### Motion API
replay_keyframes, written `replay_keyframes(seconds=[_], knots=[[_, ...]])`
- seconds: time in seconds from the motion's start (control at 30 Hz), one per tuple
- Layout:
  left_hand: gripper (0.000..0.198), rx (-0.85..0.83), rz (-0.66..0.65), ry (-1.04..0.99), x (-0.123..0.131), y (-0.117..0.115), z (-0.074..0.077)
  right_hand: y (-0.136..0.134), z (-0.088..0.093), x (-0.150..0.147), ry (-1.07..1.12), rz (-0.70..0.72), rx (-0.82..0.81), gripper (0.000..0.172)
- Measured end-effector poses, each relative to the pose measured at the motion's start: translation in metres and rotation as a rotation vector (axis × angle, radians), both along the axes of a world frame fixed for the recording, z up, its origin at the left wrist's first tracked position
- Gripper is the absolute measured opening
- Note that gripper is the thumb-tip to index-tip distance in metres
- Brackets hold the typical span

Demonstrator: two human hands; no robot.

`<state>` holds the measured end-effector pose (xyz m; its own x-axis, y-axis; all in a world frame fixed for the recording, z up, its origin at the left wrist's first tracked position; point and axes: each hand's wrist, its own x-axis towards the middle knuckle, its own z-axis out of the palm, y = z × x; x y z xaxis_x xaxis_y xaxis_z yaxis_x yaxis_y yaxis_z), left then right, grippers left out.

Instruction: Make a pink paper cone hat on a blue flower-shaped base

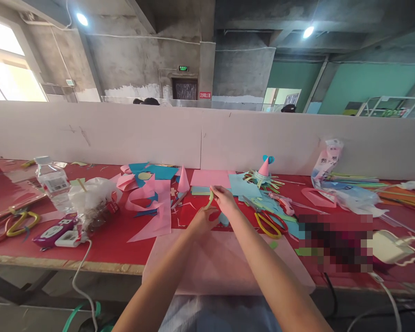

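A narrow pale-green paper strip (210,199) stands bent between my two hands over the red tabletop. My right hand (225,201) pinches its upper end between thumb and fingers. Lower down, my left hand (204,220) is closed at the strip's bottom end, its fingertips partly hidden. Just past the hands lie a pink paper sheet (210,178) and a light-blue sheet (245,185). A plain pink paper cone (183,180) stands to the left. On the right is a pink cone (263,168) with blue round pieces on top and a fringed base.
Yellow-and-red handled scissors (269,224) and a pink glue gun (284,204) lie right. Leftward are cut pink paper (161,203), a plastic bottle (51,180), a purple box (53,230) and more scissors (22,223). A white partition (141,133) borders the back.
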<state>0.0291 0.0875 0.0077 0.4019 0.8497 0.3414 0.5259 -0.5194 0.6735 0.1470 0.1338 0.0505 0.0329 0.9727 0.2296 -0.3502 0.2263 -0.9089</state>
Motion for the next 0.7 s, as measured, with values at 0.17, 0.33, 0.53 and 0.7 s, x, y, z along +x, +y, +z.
replay_keyframes(seconds=[0.17,0.33,0.53,0.7], knots=[[0.027,-0.028,0.316,-0.226,-0.009,0.010,0.001,-0.015,0.005,0.014,0.127,-0.051,-0.028,0.033],[0.033,0.028,0.243,-0.463,-0.007,0.002,0.014,-0.031,0.002,0.009,0.064,-0.069,-0.043,0.032],[0.027,0.021,0.075,-0.428,-0.001,-0.009,0.022,-0.040,0.000,-0.004,-0.096,-0.126,0.024,0.033],[0.033,-0.185,0.006,-0.639,-0.006,-0.002,0.019,-0.035,-0.003,0.007,-0.124,-0.154,0.023,0.039]])
